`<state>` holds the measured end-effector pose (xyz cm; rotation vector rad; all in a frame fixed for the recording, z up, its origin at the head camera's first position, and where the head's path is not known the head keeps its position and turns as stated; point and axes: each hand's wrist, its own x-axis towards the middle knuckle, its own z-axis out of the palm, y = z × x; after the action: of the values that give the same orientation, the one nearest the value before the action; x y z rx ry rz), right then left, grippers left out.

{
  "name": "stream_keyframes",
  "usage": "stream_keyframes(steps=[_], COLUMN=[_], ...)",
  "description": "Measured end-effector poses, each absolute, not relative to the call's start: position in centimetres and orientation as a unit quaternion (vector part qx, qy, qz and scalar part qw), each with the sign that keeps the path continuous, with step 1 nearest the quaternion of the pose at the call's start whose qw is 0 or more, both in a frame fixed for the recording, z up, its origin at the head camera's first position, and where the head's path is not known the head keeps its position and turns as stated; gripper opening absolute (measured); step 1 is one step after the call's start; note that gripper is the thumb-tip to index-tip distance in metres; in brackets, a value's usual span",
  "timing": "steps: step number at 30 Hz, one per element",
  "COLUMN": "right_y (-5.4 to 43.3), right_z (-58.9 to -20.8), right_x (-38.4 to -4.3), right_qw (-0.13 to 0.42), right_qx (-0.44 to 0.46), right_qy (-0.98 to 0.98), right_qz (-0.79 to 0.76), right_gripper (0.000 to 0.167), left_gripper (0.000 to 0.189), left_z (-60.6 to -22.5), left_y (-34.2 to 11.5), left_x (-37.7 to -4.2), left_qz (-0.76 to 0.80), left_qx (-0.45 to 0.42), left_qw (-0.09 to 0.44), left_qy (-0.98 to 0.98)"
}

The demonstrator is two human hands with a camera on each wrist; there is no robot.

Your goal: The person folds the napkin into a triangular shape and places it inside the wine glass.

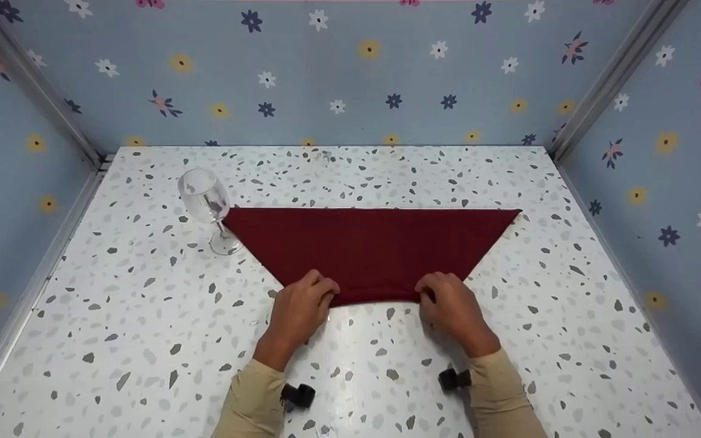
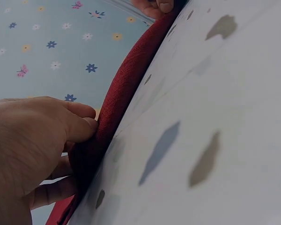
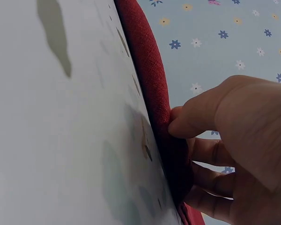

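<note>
A dark red cloth napkin (image 1: 369, 243) lies folded on the table, long straight edge at the back, narrower rolled edge towards the person. My left hand (image 1: 303, 307) pinches that near edge at its left end, thumb and fingers curled round the fold. At the right end of the same edge, my right hand (image 1: 453, 310) pinches the cloth likewise. In the left wrist view, the rolled cloth (image 2: 126, 75) runs from the left hand (image 2: 42, 145) up to the other hand. The right wrist view shows the thumb (image 3: 192, 117) pressed on the thick fold (image 3: 147, 61).
A clear stemmed glass (image 1: 204, 198) stands at the back left, its foot beside the napkin's left corner. Speckled white tabletop (image 1: 375, 377) surrounds the cloth. Flower-patterned blue walls (image 1: 350, 79) close off the back and both sides.
</note>
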<state>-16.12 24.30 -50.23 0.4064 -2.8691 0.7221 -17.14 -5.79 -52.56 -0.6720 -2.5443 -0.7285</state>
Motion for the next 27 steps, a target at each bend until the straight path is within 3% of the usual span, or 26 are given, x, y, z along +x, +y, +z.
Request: stream_keyframes(steps=[6, 15, 27], right_y=[24.18, 24.35, 24.4], right_z=[-50.34, -50.03, -50.25], right_x=[-16.19, -15.99, -15.97], right_qw=[0.088, 0.077, 0.09], right_qx=[0.142, 0.146, 0.166], right_qy=[-0.956, -0.959, -0.954], right_qz=[0.241, 0.23, 0.232], right_gripper=[0.012, 0.012, 0.013], left_gripper=[0.018, 0.014, 0.009], left_z=[-52.43, -52.03, -52.19], left_y=[-5.73, -5.69, -5.57], left_x=[-17.08, -16.72, -16.75], left_qz=[-0.246, -0.218, -0.22], left_qx=[-0.249, -0.252, -0.251], left_qw=[0.199, 0.163, 0.186], left_qy=[-0.915, -0.928, -0.924])
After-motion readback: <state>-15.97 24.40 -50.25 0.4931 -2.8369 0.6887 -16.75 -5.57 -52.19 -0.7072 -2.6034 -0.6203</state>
